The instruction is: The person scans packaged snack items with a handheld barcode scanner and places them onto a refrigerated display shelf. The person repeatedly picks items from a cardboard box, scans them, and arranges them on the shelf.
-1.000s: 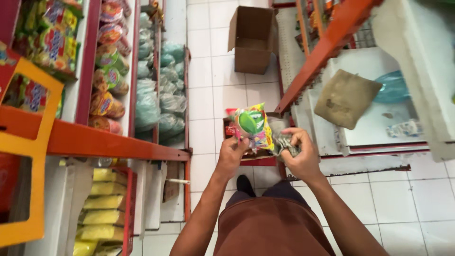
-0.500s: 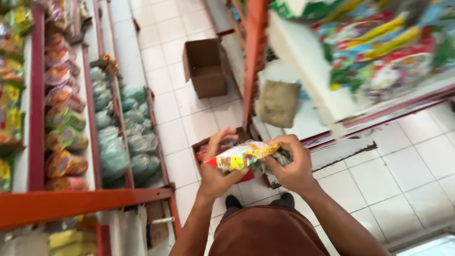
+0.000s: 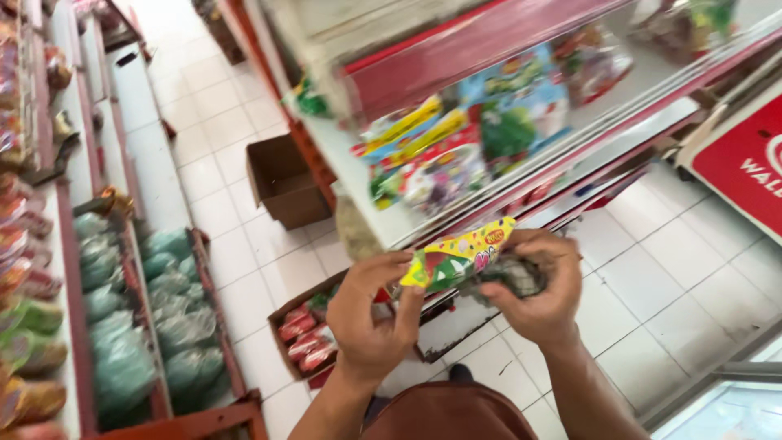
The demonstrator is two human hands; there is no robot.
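Since 0.5 s ago the snack packet (image 3: 458,254) is raised higher, toward the right-hand shelving, and the view is swung so the stocked shelf now fills the top right.

Nearest: both hands are held up in front of the chest. The left hand (image 3: 371,314) is closed on the packet's near/left end, fingers curled under, thumb on top. The right hand (image 3: 538,285) is clamped on the far/right end, w/ a crumpled dark clear wrapper (image 3: 513,277) bunched in the same grasp. Pkt is yellow, green and red; its long axis is run left-low to right-high between the two hands, approx parallel to the shelf edge. Neither hand is clearly nearer the shelf than the other, though the right end is tipped up toward it.

Below the hands, an open cardboard tray (image 3: 285,314) w/ red packets is seen on the white tiled floor (image 3: 692,244).

Further out: the white shelf (image 3: 391,232), just beyond the pkt, is loaded w/ similar colourful packets (image 3: 456,155). An open brown carton (image 3: 281,179) is set on the floor by its base. At left, racks of bagged goods (image 3: 122,326) are ranged along the aisle.
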